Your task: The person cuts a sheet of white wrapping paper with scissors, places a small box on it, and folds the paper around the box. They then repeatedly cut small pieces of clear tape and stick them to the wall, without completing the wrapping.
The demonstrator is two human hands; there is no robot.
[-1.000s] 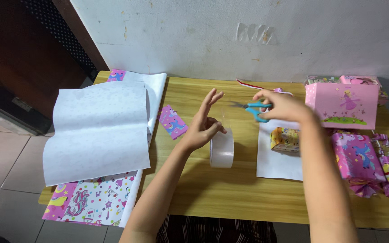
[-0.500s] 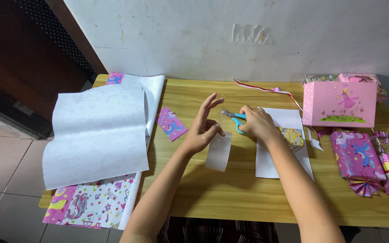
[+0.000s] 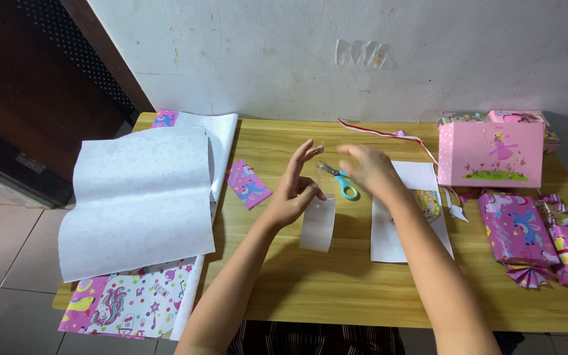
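Pink rectangular gift bag (image 3: pixel 489 154) far right, wrapped pink parcels (image 3: pixel 517 227) beside.

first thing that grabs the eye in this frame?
The two hands mid-table: the left hand pinches a hanging strip of clear tape, the right hand hovers by blue-handled scissors. Next, the big white wrapping sheet at left and the pink gift bag at right.
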